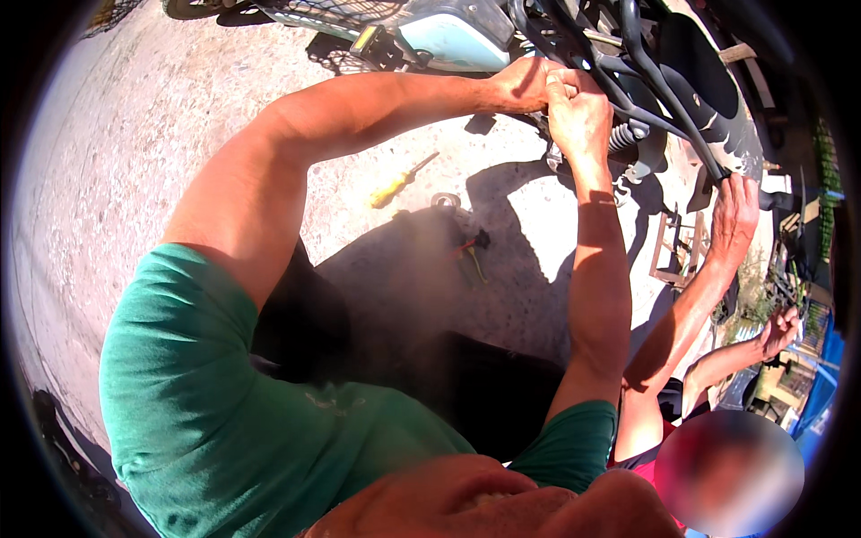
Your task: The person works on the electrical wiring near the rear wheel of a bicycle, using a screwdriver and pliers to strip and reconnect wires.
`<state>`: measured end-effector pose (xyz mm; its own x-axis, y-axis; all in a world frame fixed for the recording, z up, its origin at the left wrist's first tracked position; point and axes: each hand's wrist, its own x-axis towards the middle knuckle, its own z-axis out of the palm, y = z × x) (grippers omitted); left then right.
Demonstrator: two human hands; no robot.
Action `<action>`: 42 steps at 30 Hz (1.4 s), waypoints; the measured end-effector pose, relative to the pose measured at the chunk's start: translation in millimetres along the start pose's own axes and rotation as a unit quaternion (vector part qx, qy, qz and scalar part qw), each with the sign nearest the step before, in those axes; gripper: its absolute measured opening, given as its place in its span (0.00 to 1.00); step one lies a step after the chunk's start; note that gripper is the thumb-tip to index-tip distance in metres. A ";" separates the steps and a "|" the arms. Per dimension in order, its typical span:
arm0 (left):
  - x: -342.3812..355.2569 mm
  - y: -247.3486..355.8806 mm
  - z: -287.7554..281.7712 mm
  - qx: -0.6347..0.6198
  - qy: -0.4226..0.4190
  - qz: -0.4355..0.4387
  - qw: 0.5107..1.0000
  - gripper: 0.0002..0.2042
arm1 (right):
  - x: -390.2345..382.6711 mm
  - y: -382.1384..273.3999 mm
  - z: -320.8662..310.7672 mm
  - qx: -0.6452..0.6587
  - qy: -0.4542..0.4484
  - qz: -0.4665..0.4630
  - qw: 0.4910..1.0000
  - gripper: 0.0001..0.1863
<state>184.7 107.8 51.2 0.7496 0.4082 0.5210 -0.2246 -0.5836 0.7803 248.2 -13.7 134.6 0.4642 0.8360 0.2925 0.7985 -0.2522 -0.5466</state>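
My left hand (525, 85) and my right hand (578, 112) meet at the black tubular frame (641, 67) of a two-wheeled vehicle, both with fingers closed; what they grip is hidden by the fingers. A pale blue panel (448, 40) and a black pedal with a yellow reflector (377, 49) are left of them, and a coil spring (626, 136) is just right of my right hand. On the concrete below lie a yellow-handled screwdriver (390, 188), a small metal ring (446, 201) and a yellow-handled tool (471, 260), apparently pliers.
A co-worker in red (632, 466) is at my right, one hand (737, 202) on the lower end of the frame, the other (778, 330) raised farther right. A low rusty metal stand (673, 247) is on the ground. A wheel (188, 9) shows at the top left.
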 end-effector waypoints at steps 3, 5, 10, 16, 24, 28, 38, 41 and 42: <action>3.3 7.8 -2.7 -0.084 -0.056 -0.135 0.986 0.07 | -7.2 3.0 -12.0 0.062 0.017 0.003 0.998 0.13; 4.6 9.5 -2.1 -0.203 -0.070 -0.222 0.951 0.07 | -4.3 22.7 -10.5 0.068 0.082 0.026 0.994 0.15; 5.0 -0.9 -3.4 -0.091 -0.087 -0.138 0.982 0.11 | 1.6 33.0 0.9 0.360 -0.009 0.220 0.907 0.17; 11.4 70.3 -37.8 0.049 -0.131 -0.208 0.968 0.16 | 6.0 51.7 5.6 0.278 -0.024 0.166 0.946 0.11; 20.9 49.4 -21.4 0.153 0.012 -0.139 0.978 0.18 | 10.4 58.4 14.5 0.020 0.076 0.017 0.997 0.13; 21.0 46.9 -22.8 0.100 0.017 -0.174 0.980 0.12 | 9.2 66.4 8.5 0.132 0.023 0.049 0.990 0.13; -3.2 35.8 -4.5 0.034 -0.077 -0.111 0.990 0.08 | 8.3 68.6 -1.8 0.508 -0.105 0.186 0.834 0.13; -4.8 35.6 -9.1 -0.084 -0.094 -0.158 0.979 0.14 | 7.8 58.2 -7.1 0.223 -0.029 0.091 0.970 0.14; -4.6 33.7 -8.5 -0.101 -0.104 -0.179 0.973 0.14 | 7.6 59.7 -5.8 0.263 -0.033 0.107 0.958 0.14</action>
<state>168.4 92.3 78.1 0.9074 0.3964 0.1394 -0.0290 -0.2719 0.9619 301.6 -25.2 108.8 0.5566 0.8260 0.0890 0.3769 -0.1556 -0.9131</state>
